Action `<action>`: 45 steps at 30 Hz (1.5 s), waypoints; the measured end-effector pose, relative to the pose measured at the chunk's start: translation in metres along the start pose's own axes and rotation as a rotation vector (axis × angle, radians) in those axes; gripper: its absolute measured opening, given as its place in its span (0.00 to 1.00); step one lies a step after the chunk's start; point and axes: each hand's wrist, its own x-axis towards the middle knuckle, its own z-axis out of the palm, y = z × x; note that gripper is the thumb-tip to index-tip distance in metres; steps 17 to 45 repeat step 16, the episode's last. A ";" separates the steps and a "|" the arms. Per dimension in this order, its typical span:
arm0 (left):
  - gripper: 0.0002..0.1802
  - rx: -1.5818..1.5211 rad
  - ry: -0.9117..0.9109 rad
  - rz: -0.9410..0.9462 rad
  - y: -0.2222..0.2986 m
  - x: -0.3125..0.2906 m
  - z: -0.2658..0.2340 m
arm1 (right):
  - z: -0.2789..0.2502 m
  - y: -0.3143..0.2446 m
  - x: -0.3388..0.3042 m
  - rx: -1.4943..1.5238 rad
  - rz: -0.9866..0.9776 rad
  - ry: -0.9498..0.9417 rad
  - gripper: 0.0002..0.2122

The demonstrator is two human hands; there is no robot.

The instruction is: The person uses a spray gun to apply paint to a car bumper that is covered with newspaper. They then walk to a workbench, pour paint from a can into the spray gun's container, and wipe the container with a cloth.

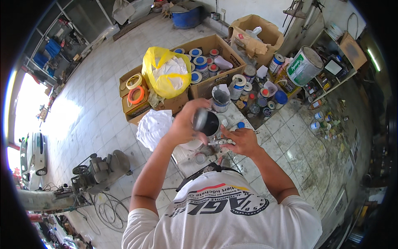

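My left hand [183, 126] is closed round a short cylindrical cup [208, 123] with a dark round face, smeared by motion. My right hand [243, 141] is wrapped round a silver metal tool with small knobs, which looks like a spray gun [219, 142]; its thumb and a finger reach toward the cup. I cannot tell whether cup and tool are joined. Beneath both hands is a pale work surface [182, 157] bearing a clear small cup [200, 158] and a blue cap [240, 125]. An open can with grey insides [221, 96] stands just beyond the cup.
Left of my hands lies a bundle of white cloth [154, 128]. Farther off are a yellow bag [168, 70], tape rolls [135, 95], a cardboard box [207, 88] of paint cans and a large metal can [304, 66]. A compressor [97, 172] with coiled hose stands on the floor at left.
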 end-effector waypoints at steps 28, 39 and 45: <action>0.61 -0.178 0.738 -0.356 -0.105 -0.156 -0.082 | -0.028 0.094 -0.002 -0.233 0.474 -0.580 0.43; 0.61 -0.178 0.738 -0.356 -0.105 -0.156 -0.082 | -0.028 0.094 -0.002 -0.233 0.474 -0.580 0.43; 0.61 -0.178 0.738 -0.356 -0.105 -0.156 -0.082 | -0.028 0.094 -0.002 -0.233 0.474 -0.580 0.43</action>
